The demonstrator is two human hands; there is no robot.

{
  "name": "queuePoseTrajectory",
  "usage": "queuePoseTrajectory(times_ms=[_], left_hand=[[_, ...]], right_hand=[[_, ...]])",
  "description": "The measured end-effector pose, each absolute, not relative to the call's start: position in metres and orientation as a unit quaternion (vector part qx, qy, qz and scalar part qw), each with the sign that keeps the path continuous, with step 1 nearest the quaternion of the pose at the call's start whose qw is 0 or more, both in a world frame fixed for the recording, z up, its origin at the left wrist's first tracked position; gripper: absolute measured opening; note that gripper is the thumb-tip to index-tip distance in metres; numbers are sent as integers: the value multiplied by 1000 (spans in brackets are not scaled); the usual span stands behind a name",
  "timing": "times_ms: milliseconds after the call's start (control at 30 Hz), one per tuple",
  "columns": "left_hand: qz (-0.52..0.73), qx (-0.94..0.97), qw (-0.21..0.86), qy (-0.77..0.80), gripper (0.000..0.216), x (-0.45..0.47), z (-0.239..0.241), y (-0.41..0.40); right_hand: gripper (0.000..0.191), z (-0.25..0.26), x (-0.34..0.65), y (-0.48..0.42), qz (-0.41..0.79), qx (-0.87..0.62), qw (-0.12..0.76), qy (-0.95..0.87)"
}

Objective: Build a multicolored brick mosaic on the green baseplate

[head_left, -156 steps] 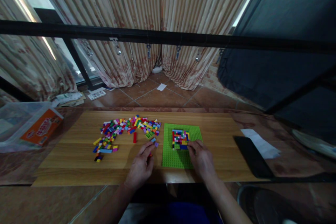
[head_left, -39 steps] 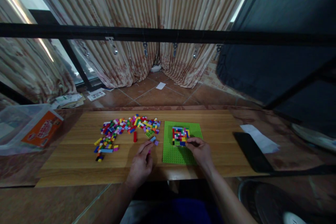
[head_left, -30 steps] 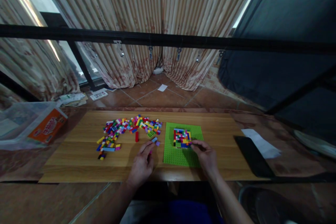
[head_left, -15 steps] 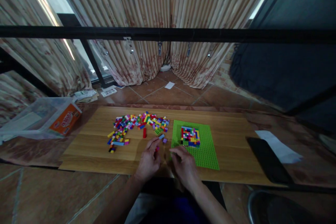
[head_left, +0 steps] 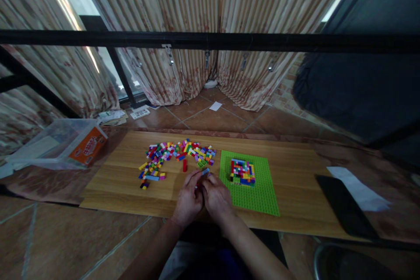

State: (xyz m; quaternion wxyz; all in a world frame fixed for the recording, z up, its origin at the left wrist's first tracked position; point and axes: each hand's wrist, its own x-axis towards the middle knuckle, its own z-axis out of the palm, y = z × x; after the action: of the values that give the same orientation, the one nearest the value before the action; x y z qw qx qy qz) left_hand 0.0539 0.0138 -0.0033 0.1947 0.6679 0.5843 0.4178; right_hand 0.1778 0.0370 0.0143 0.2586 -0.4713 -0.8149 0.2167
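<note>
Across the back, I get striped curtains (head_left: 190, 8) hanging behind a black rail (head_left: 210, 40). Wooden table (head_left: 295, 183) runs side to side below. Clear plastic box (head_left: 62, 164) with orange label (head_left: 88, 146) sits just off its left end. Loose bricks (head_left: 169, 153), mixed colours, lie in a rough arc on the table's left half. Green baseplate (head_left: 256, 201) is flat, right of them. Black slab (head_left: 344, 205) along the table's right end. Left hand (head_left: 189, 199) and right hand (head_left: 216, 197) side by side near the front edge, left of the baseplate, fingers curled, fingertips close together; anything clamped between them is hidden from me, can't tell. Brick build (head_left: 242, 171), multicoloured, squarish, is on the baseplate, clear of both hands. Red brick (head_left: 184, 165) lies alone, just beyond the left hand. Light blue brick (head_left: 205, 171) right at the fingertips, touching or not I can't say
</note>
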Motion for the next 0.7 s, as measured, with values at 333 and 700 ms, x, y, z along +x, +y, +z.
queuePoseTrajectory(times_ms=[333, 700], left_hand=[[414, 678, 185, 578, 68, 54, -3, 14], [394, 686, 183, 583, 57, 53, 0, 12]], right_hand=[[24, 13, 180, 35, 256, -486, 286, -785], [19, 11, 197, 31, 282, -491, 378, -733]])
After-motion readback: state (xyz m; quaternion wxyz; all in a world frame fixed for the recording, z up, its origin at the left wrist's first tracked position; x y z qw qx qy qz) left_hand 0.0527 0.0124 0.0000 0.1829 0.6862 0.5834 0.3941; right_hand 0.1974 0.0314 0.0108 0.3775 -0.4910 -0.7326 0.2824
